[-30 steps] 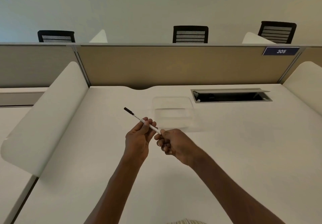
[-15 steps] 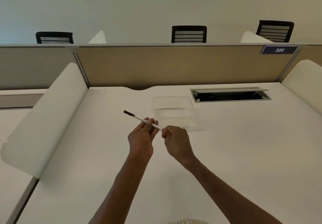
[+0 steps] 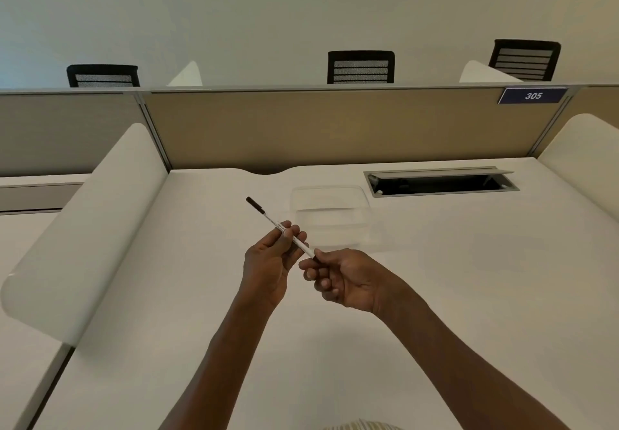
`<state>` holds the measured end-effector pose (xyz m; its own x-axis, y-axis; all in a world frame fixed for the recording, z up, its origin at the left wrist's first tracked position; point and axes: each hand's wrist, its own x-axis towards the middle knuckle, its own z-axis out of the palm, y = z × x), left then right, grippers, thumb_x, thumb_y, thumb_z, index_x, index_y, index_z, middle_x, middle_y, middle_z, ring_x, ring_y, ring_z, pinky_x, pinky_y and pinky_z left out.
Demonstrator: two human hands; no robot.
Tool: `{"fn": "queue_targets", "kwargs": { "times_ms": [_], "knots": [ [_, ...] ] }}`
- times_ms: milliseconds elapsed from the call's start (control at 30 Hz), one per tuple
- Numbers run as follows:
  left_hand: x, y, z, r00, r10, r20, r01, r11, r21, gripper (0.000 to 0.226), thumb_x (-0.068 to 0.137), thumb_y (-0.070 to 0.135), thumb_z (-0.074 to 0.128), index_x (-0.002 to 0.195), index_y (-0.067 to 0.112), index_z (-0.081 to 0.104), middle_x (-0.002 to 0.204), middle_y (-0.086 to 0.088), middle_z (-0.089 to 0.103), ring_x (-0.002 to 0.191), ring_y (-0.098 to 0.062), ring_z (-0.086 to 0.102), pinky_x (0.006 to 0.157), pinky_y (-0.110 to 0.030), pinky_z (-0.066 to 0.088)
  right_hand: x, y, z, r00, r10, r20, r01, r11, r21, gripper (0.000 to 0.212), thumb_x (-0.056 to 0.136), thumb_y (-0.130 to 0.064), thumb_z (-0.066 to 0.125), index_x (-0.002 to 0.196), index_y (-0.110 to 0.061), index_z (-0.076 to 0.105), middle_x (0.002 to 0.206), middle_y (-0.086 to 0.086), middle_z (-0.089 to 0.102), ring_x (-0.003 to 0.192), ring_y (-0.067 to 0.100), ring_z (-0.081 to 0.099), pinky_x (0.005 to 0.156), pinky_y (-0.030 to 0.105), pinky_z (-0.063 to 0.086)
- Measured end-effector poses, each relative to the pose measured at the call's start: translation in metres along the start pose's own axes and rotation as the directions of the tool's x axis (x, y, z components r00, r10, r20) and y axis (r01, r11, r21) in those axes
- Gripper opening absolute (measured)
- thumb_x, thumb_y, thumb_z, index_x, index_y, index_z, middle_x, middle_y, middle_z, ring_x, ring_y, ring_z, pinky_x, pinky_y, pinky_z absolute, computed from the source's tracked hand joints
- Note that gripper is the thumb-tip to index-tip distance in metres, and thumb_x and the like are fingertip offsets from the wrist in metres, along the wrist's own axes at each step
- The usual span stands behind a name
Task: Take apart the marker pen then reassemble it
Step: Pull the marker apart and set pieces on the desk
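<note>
A slim white marker pen (image 3: 270, 224) with a black cap at its far upper-left end is held above the white desk (image 3: 435, 295), slanting from upper left to lower right. My left hand (image 3: 271, 262) grips the pen's barrel around its middle, fingers curled over it. My right hand (image 3: 338, 277) pinches the pen's near lower-right end between thumb and fingertips. That end shows a small dark tip, mostly hidden by the fingers.
A clear plastic tray (image 3: 330, 215) lies on the desk just beyond the hands. A cable slot with a raised lid (image 3: 438, 181) sits at the back right. White curved side dividers (image 3: 83, 228) and a beige back partition (image 3: 335, 128) enclose the desk.
The pen has tilted slightly steeper, its cap end rising. My right hand has turned so its fingers show and stays at the pen's near end. My left hand keeps its grip.
</note>
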<state>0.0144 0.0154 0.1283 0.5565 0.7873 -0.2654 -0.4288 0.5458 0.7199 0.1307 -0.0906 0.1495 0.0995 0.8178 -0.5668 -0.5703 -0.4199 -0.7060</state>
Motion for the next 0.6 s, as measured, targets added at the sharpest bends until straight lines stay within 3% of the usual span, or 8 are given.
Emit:
{"fn": "queue_targets", "kwargs": {
  "times_ms": [133, 233, 300, 367, 433, 500, 533, 600],
  "knots": [
    [-0.002, 0.003, 0.006, 1.000, 0.030, 0.001, -0.030, 0.999, 0.013, 0.017, 0.092, 0.001, 0.059, 0.107, -0.001, 0.068, 0.090, -0.011, 0.077, 0.088, -0.024, 0.075, 0.072, -0.030, 0.061, 0.001, 0.001, 0.003, 0.999, -0.035, -0.035, 0.037, 0.998, 0.049, 0.032, 0.103, -0.023, 0.044, 0.078, -0.011, 0.059, 0.060, -0.001, 0.054, 0.045, 0.007, 0.040, 0.038, 0.016, 0.030],
    [-0.005, -0.002, 0.013, 0.993, 0.054, -0.104, -0.055, 0.998, -0.006, 0.015, 0.089, 0.000, 0.064, 0.103, -0.001, 0.069, 0.085, -0.009, 0.077, 0.083, -0.022, 0.075, 0.071, -0.030, 0.061, 0.011, 0.009, 0.010, 0.893, -0.364, -0.264, 0.238, 0.881, -0.410, 0.032, 0.100, -0.019, 0.046, 0.072, -0.014, 0.061, 0.059, -0.001, 0.054, 0.048, 0.010, 0.043, 0.045, 0.019, 0.034],
    [-0.006, -0.006, 0.019, 0.983, 0.013, -0.182, -0.026, 0.997, -0.068, 0.013, 0.087, 0.000, 0.067, 0.100, -0.003, 0.069, 0.081, -0.009, 0.077, 0.080, -0.021, 0.076, 0.067, -0.029, 0.061, 0.016, 0.016, 0.009, 0.634, -0.748, -0.194, 0.234, 0.425, -0.875, 0.025, 0.092, -0.008, 0.052, 0.071, -0.013, 0.065, 0.061, 0.000, 0.060, 0.056, 0.017, 0.052, 0.052, 0.026, 0.040],
    [-0.006, -0.007, 0.022, 0.973, -0.048, -0.228, 0.016, 0.990, -0.139, 0.011, 0.088, 0.000, 0.067, 0.097, -0.005, 0.069, 0.080, -0.011, 0.077, 0.075, -0.020, 0.076, 0.062, -0.029, 0.061, 0.019, 0.025, 0.006, 0.412, -0.907, 0.084, 0.083, -0.055, -0.995, 0.017, 0.090, -0.005, 0.059, 0.074, -0.008, 0.065, 0.063, 0.005, 0.063, 0.058, 0.023, 0.057, 0.052, 0.033, 0.046],
    [-0.004, -0.008, 0.023, 0.969, -0.081, -0.234, 0.043, 0.986, -0.163, 0.008, 0.089, 0.000, 0.065, 0.093, -0.006, 0.068, 0.081, -0.013, 0.075, 0.072, -0.020, 0.075, 0.062, -0.030, 0.062, 0.020, 0.030, 0.002, 0.352, -0.907, 0.229, -0.013, -0.250, -0.968, 0.016, 0.091, -0.008, 0.062, 0.075, -0.008, 0.063, 0.062, 0.006, 0.061, 0.055, 0.023, 0.055, 0.046, 0.034, 0.047],
    [-0.003, -0.009, 0.020, 0.971, -0.088, -0.221, 0.054, 0.986, -0.156, 0.007, 0.090, -0.001, 0.063, 0.093, -0.006, 0.067, 0.080, -0.013, 0.075, 0.072, -0.021, 0.075, 0.064, -0.032, 0.063, 0.022, 0.032, -0.001, 0.378, -0.896, 0.232, -0.018, -0.257, -0.966, 0.018, 0.094, -0.012, 0.059, 0.076, -0.009, 0.062, 0.064, 0.006, 0.062, 0.056, 0.023, 0.056, 0.047, 0.034, 0.046],
    [-0.003, -0.009, 0.017, 0.974, -0.081, -0.212, 0.051, 0.988, -0.143, 0.007, 0.091, -0.001, 0.062, 0.095, -0.005, 0.067, 0.078, -0.011, 0.076, 0.073, -0.021, 0.076, 0.065, -0.032, 0.063, 0.021, 0.031, -0.001, 0.430, -0.887, 0.168, 0.038, -0.168, -0.985, 0.020, 0.096, -0.015, 0.055, 0.078, -0.010, 0.063, 0.066, 0.006, 0.064, 0.058, 0.023, 0.057, 0.051, 0.034, 0.046],
    [-0.001, -0.010, 0.011, 0.981, -0.052, -0.186, 0.032, 0.994, -0.109, 0.009, 0.092, -0.002, 0.059, 0.098, -0.003, 0.066, 0.078, -0.009, 0.077, 0.075, -0.020, 0.076, 0.066, -0.031, 0.063, 0.019, 0.024, 0.002, 0.665, -0.743, -0.076, 0.223, 0.294, -0.930, 0.026, 0.098, -0.020, 0.049, 0.082, -0.010, 0.067, 0.067, 0.004, 0.066, 0.057, 0.017, 0.057, 0.055, 0.031, 0.045]
  ]
}}
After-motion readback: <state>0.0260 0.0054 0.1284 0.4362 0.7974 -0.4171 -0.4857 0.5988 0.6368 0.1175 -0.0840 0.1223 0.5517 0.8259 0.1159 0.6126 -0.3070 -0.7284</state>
